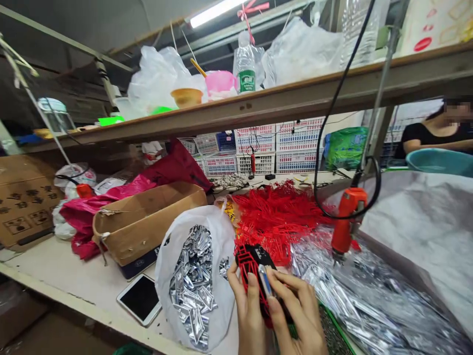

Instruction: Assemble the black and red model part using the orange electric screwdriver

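At the near edge of the bench (55, 273), centre, the left hand (248, 315) is closed on a black-and-red lattice piece (254, 259), with its fingers wrapped over the left side. The right hand (301, 315) is just beside it. Its fingertips pinch a small foil packet (265, 280), which lies against the face of the lattice piece. The piece is held above the bench, upright and tilted slightly left.

Left of the hands, a white plastic bag (221, 310) lies open and is filled with loose silver packets (194, 288). Further left, a phone (139, 299) lies flat, screen up, near the bench edge. Right of the hands, a layer of silver film (369, 305) covers the surface.

Behind the bag stands an open cardboard box (148, 217), touching a pink bag (84, 212) on its left. Behind the hands, a heap of red lattice parts (277, 212) rests on the bench. An orange power screwdriver (343, 222) hangs tip-down to the right of the heap, with a black cable (325, 123) looped above it.

Far across the bench, white crates (258, 148) are stacked. Overhead, a wooden shelf (332, 91) carries a water bottle (246, 64) and a pink cup (220, 83). At far right, a co-worker's arm (436, 143) rests behind a teal basin (439, 161).
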Demonstrator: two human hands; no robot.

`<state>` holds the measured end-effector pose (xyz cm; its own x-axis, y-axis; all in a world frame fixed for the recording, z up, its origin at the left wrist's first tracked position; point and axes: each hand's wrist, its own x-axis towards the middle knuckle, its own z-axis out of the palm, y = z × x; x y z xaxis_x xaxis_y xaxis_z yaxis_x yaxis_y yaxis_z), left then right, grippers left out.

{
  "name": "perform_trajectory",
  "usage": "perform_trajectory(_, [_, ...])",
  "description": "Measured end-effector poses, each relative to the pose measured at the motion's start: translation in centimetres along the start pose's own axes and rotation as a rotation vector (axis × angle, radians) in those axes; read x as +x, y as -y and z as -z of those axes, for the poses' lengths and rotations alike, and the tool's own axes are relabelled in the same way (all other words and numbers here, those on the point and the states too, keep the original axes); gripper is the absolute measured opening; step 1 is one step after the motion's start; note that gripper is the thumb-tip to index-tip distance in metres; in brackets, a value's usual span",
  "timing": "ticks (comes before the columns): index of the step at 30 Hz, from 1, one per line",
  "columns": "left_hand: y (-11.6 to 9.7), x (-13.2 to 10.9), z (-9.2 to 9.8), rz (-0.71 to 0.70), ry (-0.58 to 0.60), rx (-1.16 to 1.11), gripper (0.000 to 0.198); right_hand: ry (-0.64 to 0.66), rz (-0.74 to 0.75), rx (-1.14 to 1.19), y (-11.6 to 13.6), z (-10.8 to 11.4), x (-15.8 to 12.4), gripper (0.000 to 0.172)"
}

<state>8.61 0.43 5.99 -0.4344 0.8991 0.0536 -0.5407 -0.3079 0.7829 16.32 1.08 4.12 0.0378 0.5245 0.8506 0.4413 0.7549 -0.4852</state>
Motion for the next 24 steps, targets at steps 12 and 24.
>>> perform_trajectory(12, [0.5,0.8,0.4,0.041,-0.13,-0.043,0.098,0.047,0.08,-0.016,-0.1,0.4,-0.3,0.039])
perform_trajectory(24, [1.8,0.1,0.6,0.086,-0.215,-0.223,0.103,-0.009,0.143,-0.061,0.5,0.2,-0.1,0.034])
